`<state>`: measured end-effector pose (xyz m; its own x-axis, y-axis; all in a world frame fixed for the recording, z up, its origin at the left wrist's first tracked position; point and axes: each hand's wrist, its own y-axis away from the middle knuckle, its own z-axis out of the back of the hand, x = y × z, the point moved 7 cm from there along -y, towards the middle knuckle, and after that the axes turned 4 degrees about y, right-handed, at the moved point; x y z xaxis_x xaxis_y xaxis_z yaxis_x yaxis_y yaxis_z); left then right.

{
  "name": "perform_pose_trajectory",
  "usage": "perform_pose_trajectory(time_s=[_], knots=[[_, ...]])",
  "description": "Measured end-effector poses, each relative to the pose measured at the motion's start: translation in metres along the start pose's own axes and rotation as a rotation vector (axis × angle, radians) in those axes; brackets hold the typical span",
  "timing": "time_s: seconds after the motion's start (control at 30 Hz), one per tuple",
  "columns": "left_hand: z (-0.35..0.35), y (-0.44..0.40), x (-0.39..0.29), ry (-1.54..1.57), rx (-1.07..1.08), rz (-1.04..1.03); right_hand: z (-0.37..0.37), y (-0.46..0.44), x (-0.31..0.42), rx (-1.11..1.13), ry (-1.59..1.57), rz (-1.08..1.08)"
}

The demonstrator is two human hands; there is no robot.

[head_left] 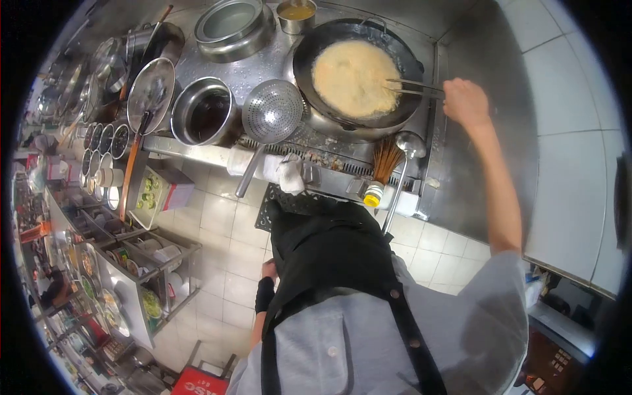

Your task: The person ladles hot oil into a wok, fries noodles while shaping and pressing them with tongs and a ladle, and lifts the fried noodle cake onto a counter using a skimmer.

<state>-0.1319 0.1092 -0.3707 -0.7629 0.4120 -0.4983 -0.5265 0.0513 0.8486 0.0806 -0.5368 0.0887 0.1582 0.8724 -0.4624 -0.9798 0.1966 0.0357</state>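
Kitchen, steel cooking counter (253, 72), pale tiled floor (224, 220), white wall panels (573, 145) on the right. Wok (418, 69) at the far right of the counter, with pale, frothy liquid (352, 72) in it. Right hand (465, 102) out past the wok's right rim, fingers clenched on metal tongs (424, 90); tong tips at the right side of the froth. Left hand (268, 270) low, beside the black apron (329, 243), dark band (264, 294) at the wrist; partly hidden, can't tell if its fingers are closed or hold anything.

Left of the wok: perforated skimmer (272, 112), handle sticking out over the front edge, then steel pot (230, 118) with dark liquid. Farther left, round mesh strainer (151, 95) with a wooden handle. Behind: wide steel pot (237, 47) and small pot (296, 26) with yellowish liquid. In front of the wok: ladle (411, 143), bamboo brush (387, 158), yellow-capped container (373, 194). White cloth (289, 174) at the front edge, near the skimmer handle. Red crate (201, 382) at the bottom.
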Motion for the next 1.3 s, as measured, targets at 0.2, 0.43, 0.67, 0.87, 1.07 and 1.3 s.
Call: perform_pose_trajectory(time_s=[0.2, 0.43, 0.67, 0.87, 1.07, 1.3], knots=[[0.004, -0.012, -0.028, 0.068, -0.014, -0.018, -0.007, -0.011, 0.037, -0.041, -0.250, -0.144], [0.019, -0.040, -0.020, 0.245, 0.038, 0.084, -0.027, -0.023, 0.098, 0.125, -0.454, -0.082], [0.024, -0.034, 0.007, 0.011, 0.062, -0.062, -0.030, 0.004, 0.052, 0.153, -0.376, -0.253], [0.014, -0.004, 0.003, -0.133, -0.003, 0.036, -0.003, 0.002, -0.001, 0.052, -0.328, -0.410], [0.008, -0.003, -0.021, 0.084, -0.013, 0.092, -0.057, -0.083, 0.018, -0.019, -0.360, -0.333], [0.017, -0.027, -0.010, 0.356, -0.034, 0.117, -0.055, -0.070, 0.060, 0.078, -0.392, -0.195]])
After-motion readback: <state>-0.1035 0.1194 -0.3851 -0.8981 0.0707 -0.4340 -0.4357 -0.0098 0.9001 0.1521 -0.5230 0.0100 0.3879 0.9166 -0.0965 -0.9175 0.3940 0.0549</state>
